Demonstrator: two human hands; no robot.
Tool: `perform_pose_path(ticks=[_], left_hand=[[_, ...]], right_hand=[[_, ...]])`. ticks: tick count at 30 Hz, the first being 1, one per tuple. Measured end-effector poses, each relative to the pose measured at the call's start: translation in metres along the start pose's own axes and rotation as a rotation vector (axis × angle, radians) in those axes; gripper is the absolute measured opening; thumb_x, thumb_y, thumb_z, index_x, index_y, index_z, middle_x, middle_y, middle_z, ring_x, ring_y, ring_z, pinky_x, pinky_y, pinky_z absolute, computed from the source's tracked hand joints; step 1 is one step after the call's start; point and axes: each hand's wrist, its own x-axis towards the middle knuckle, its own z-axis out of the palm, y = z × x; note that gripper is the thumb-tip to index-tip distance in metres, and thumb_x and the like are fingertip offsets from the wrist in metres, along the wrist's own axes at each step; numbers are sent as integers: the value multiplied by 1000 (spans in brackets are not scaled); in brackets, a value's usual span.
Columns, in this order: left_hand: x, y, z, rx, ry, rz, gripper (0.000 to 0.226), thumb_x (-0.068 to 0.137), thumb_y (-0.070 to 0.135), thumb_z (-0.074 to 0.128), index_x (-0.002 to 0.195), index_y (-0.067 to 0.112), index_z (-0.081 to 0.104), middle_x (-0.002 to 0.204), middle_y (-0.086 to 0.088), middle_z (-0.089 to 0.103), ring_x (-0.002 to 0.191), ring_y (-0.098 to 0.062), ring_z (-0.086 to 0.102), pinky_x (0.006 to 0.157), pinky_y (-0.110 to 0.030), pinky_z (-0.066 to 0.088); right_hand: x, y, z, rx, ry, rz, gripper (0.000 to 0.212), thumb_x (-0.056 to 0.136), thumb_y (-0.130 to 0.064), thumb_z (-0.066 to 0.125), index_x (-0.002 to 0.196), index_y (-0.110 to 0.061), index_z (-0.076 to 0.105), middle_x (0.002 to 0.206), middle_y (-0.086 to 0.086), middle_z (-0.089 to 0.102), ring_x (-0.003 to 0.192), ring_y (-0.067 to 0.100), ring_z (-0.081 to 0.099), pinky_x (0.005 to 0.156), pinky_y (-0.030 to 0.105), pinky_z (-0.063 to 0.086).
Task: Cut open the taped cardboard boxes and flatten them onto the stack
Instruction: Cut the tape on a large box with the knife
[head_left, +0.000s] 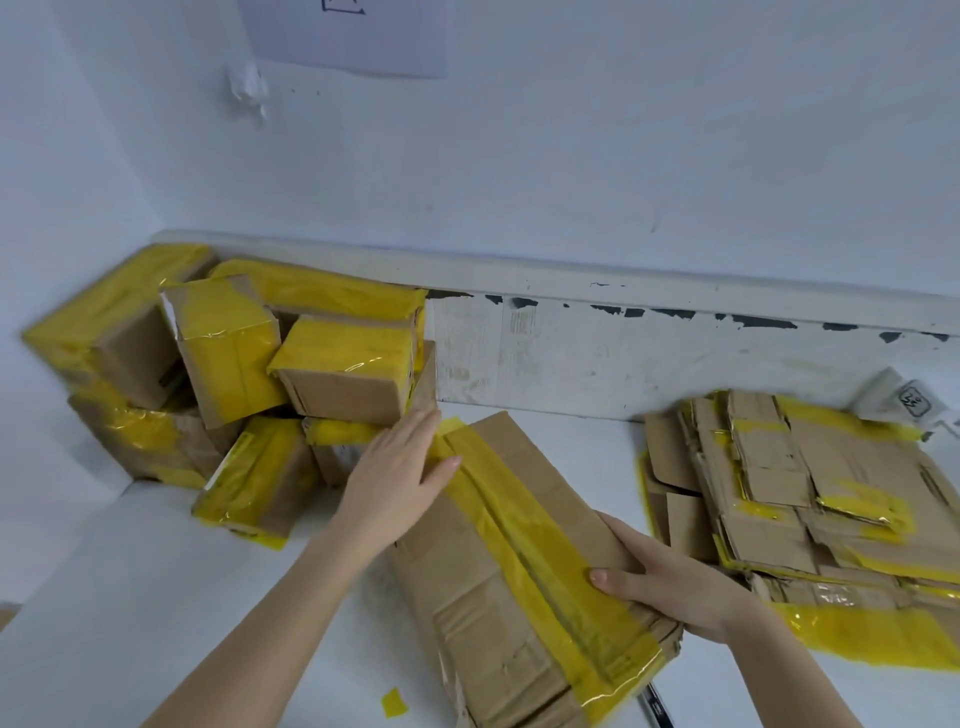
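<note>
Flattened brown cardboard box with yellow tape strip (519, 561) lay on white table (130, 597) | left hand (400, 478) flat on far end, fingers straight | right hand (675, 587) gripped near edge | taped boxes pile (234, 374) left | flattened stack (810, 493) right.

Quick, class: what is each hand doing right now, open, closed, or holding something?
Left hand: open, fingers straight, resting on the far end of the flattened box.
Right hand: gripping the flattened box's near right edge.
</note>
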Motion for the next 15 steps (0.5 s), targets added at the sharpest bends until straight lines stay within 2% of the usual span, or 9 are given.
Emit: perform_pose_path(ticks=[2, 3, 4, 6, 8, 10, 12, 13, 15], left_hand=[[8, 1, 7, 103, -29, -66, 64, 94, 53, 36, 149, 24, 19, 135, 0, 52, 119, -16, 51, 92, -30, 44], [9, 2, 6, 123, -29, -81, 63, 93, 55, 38, 147, 27, 22, 125, 2, 59, 110, -16, 57, 83, -29, 48], [11, 2, 3, 93, -48, -99, 61, 92, 56, 41, 146, 30, 28, 123, 4, 61, 109, -16, 58, 82, -29, 49], [16, -3, -2, -51, -120, -130, 54, 90, 53, 48, 140, 31, 41, 132, 6, 55, 120, -15, 51, 91, -31, 46], [23, -5, -8, -223, -170, -140, 43, 92, 41, 53, 131, 25, 53, 135, 6, 53, 123, -12, 49, 97, -28, 40], [29, -7, -9, -344, -202, -137, 34, 93, 30, 54, 125, 18, 59, 130, 2, 57, 117, -8, 51, 94, -20, 37], [29, -8, -11, -405, -224, -155, 32, 92, 25, 57, 121, 14, 62, 127, -1, 60, 116, -9, 52, 94, -20, 37], [29, -9, -10, -433, -221, -169, 31, 91, 24, 58, 120, 13, 63, 125, -2, 61, 117, -11, 53, 96, -22, 37], [26, -11, -9, -483, -191, -203, 29, 90, 21, 60, 116, 11, 65, 120, -2, 64, 110, -11, 56, 95, -24, 40]], right_hand=[[0, 1, 0, -15, 5, -1, 54, 76, -33, 66, 125, -34, 44, 120, -10, 61, 106, 6, 62, 86, 25, 51], [-1, 2, 0, -14, 4, -1, 53, 77, -32, 65, 126, -34, 44, 121, -10, 61, 106, 6, 62, 86, 24, 51], [-1, 2, 0, -7, 2, -2, 52, 79, -30, 64, 127, -33, 43, 121, -10, 61, 106, 6, 62, 86, 24, 51], [0, 4, 0, 7, -1, 4, 45, 87, -25, 63, 126, -30, 44, 120, -10, 61, 105, 6, 62, 84, 23, 51], [1, 5, -2, 7, -2, 11, 40, 91, -21, 59, 126, -28, 43, 121, -10, 60, 105, 6, 62, 83, 23, 51], [2, 4, -4, -2, -23, 9, 49, 86, -31, 64, 129, -29, 41, 124, -8, 59, 109, 9, 61, 85, 24, 51], [3, 8, -8, 6, -42, 33, 62, 75, -47, 69, 129, -34, 43, 125, -7, 59, 111, 13, 61, 87, 26, 51], [3, 12, -10, 28, 3, 41, 56, 77, -53, 66, 126, -37, 45, 124, -10, 59, 110, 13, 61, 89, 28, 51], [7, 27, -17, 179, 238, 37, 33, 91, -54, 48, 119, -36, 50, 118, -14, 60, 105, 11, 61, 91, 30, 50]])
